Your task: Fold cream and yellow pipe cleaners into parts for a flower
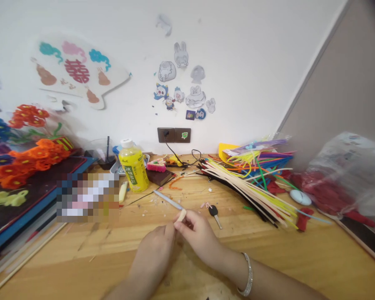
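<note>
A short cream-coloured roll [181, 216] is pinched between the touching left hand [153, 254] and right hand [193, 233], above the honey-toned wooden desk [81, 258], its long axis slanted up-right, nearer the right hand.

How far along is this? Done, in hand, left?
Done: orange pipe-cleaner flowers sit finished-looking at the desk's left side. In hand: the left hand and right hand pinch a cream pipe-cleaner piece at the end of a thin rod. Left: a large loose bundle of pipe cleaners lies unworked on the desk, so plenty of material seems to remain.
</note>
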Motion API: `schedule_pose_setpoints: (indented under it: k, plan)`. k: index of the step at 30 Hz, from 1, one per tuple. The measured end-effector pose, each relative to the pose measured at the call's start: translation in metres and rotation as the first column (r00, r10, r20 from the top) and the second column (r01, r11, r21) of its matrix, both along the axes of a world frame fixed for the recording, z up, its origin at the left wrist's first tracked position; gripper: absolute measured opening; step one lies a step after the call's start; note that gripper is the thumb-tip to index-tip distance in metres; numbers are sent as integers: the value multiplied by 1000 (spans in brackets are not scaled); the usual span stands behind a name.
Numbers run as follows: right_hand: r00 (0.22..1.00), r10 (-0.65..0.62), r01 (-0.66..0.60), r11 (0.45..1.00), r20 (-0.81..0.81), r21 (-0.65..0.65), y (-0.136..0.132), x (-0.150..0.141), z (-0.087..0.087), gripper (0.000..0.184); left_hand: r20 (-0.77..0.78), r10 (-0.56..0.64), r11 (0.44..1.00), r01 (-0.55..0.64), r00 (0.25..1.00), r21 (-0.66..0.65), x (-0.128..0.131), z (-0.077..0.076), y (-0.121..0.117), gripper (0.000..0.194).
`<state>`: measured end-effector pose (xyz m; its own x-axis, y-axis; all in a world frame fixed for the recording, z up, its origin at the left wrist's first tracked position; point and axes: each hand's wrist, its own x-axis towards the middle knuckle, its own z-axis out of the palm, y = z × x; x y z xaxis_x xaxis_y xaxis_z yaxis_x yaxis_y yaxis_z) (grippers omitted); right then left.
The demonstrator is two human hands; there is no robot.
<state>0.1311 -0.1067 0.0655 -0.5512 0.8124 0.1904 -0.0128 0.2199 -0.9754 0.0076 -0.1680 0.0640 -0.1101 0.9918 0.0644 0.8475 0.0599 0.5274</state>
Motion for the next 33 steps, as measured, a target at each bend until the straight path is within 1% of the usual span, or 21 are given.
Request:
schedule_pose_setpoints:
  k: [2, 4, 6, 8, 9, 10, 12, 14, 15, 17, 19, 24, 26, 30, 31, 33]
  plan:
    - [997, -46, 40, 995, 59, 90, 1, 0, -1, 7, 5, 5, 1000, -5, 1000, -10, -1, -1, 0, 15]
    - [993, -71, 57, 988, 92, 142, 2, 0, -2, 12, 23, 9, 1000, -8, 1000, -27, -1, -2, 1, 15]
    - [990, -85, 66, 985, 112, 158, 3, 1, -2, 15, 60, -1, 999, 3, 998, -43, 0, -1, 2, 18]
    - [985, -101, 77, 983, 139, 168, 4, 1, -2, 16, 106, -34, 998, 39, 994, -48, 1, 0, 3, 22]
    - [982, -110, 83, 981, 152, 175, 5, 1, -2, 16, 143, -57, 997, 63, 988, -40, 2, 0, 3, 24]
    - [980, -119, 89, 979, 161, 181, 5, 1, -1, 16, 214, -75, 996, 82, 974, -25, 3, 0, 3, 24]
    - [981, -123, 96, 981, 151, 170, 6, 1, -2, 17, 404, -79, 997, 82, 911, 10, 5, -1, 4, 23]
    - [993, -78, 69, 993, 89, 98, 6, 1, -3, 16, 568, -49, 999, 46, 821, 19, 6, -5, 5, 26]
    - [998, -43, 41, 998, 44, 42, 6, 0, -4, 14, 616, -28, 1000, 28, 788, 10, 7, -8, 6, 29]
    - [999, 10, -13, 998, -47, -60, 5, -1, -7, 13, 647, -4, 1000, 15, 763, -12, 7, -12, 8, 32]
    - [996, 22, -31, 994, -87, -105, 4, -2, -9, 16, 678, 10, 1000, 9, 735, -25, 7, -16, 9, 31]
    - [1000, -25, 24, 996, -5, -84, 6, -3, -12, 17, 740, 24, 999, 9, 672, -41, 6, -17, 9, 32]
    - [1000, 3, -4, 997, -2, -81, 9, -2, -13, 17, 777, 39, 996, 40, 629, -83, 5, -15, 9, 34]
    - [996, 88, -89, 994, -17, -69, 16, 2, -11, 18, 845, 71, 975, 142, 530, -171, 3, -7, 11, 37]
    - [996, 88, -88, 995, -2, -43, 16, 3, -9, 17, 857, 75, 969, 166, 509, -183, 2, -6, 11, 36]
    - [996, 62, -66, 996, 63, 63, 17, 4, -6, 16, 875, 80, 959, 203, 477, -198, 0, -4, 13, 34]
